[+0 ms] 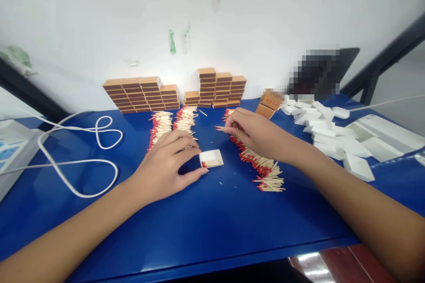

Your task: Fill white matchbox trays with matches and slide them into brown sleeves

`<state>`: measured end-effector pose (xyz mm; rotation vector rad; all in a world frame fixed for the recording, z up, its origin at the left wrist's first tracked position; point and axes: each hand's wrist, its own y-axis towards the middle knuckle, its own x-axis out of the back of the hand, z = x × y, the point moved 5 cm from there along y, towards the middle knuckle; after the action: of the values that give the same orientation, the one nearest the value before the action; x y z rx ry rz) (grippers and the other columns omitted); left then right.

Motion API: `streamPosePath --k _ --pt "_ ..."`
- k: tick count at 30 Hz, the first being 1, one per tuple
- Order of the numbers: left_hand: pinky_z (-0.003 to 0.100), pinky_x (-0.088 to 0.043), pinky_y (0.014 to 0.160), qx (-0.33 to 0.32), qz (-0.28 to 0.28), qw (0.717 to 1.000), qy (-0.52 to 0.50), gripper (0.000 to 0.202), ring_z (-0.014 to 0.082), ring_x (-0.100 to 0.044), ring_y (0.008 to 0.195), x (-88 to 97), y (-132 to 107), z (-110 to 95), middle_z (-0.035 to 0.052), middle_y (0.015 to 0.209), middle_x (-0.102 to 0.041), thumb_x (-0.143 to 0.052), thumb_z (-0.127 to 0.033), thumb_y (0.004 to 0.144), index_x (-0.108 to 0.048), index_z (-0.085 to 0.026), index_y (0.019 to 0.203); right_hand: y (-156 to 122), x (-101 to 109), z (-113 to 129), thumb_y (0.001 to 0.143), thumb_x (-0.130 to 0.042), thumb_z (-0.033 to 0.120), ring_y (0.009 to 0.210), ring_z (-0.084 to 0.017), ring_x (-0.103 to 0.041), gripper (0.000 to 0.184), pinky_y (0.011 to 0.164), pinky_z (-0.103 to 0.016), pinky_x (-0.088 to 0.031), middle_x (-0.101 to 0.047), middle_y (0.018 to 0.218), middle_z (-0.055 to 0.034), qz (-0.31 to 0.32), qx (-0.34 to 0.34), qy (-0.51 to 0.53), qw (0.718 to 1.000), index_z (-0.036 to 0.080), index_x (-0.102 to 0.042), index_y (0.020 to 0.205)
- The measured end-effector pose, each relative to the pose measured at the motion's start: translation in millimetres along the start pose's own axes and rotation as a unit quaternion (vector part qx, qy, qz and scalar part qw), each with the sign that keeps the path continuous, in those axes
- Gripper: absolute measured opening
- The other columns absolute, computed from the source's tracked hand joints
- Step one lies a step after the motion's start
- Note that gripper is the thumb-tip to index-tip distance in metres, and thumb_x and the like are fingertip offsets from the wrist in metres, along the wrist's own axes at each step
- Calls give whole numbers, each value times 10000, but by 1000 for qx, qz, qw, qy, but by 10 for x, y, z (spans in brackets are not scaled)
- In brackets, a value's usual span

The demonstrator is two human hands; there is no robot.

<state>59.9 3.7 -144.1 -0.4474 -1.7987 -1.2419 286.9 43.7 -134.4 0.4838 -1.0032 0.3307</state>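
A small white matchbox tray [211, 158] lies on the blue table [206, 225] with a few red-tipped matches in it. My left hand [166, 163] curls around its left side, thumb and fingers touching the tray's edge. My right hand [254, 132] hovers over a long row of red-tipped matches [262, 170] and pinches a few matches [221, 128] between its fingertips. Two more rows of matches [172, 123] lie behind my left hand.
Stacks of orange-brown matchbox sleeves [142, 94] and further stacks [221, 87] line the white wall. A heap of white inner trays [328, 134] lies at the right. A white cable [83, 159] loops across the table's left, beside a pale device [13, 150].
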Motion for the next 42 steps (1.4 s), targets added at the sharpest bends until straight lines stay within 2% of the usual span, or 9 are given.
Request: streamPosePath --k 8,18,27,33,42 --pt "504 -578 1031 14 -3 1000 6 243 306 -685 1179 9 -2 8 105 1123 -781 -792 -369 954 -763 -171 1093 -18 -75 126 1088 -490 366 863 -214 -570 234 762 -355 -429 -650 977 -78 22 11 32 999 223 -567 920" --pt "502 -579 1017 14 -1 1000 8 236 300 -682 1162 4 1 5 102 1126 -782 -782 -367 964 -762 -170 1094 -20 -77 147 1100 -509 382 886 -214 -597 249 761 -349 -418 -675 977 -72 24 27 41 998 218 -602 937" --pt "491 -574 1034 20 6 1000 10 236 300 -679 1175 -2 -4 6 96 1131 -777 -790 -362 957 -758 -170 1091 -87 -225 291 1110 -544 376 861 -177 -600 215 759 -316 -442 -671 996 -36 57 41 97 993 215 -626 993" --pt "498 -574 1039 21 2 1000 7 238 303 -675 1187 -7 -13 15 102 1140 -775 -785 -371 960 -757 -176 1095 -105 -322 358 1096 -567 299 867 -178 -608 147 767 -317 -446 -661 1029 -43 80 26 80 993 209 -617 991" --pt "491 -577 1027 16 4 1000 4 233 294 -677 1165 -10 -10 9 96 1115 -774 -783 -372 963 -768 -178 1091 -100 -338 306 1092 -576 293 844 -169 -606 137 747 -315 -442 -663 1048 -43 72 29 47 996 207 -629 999"
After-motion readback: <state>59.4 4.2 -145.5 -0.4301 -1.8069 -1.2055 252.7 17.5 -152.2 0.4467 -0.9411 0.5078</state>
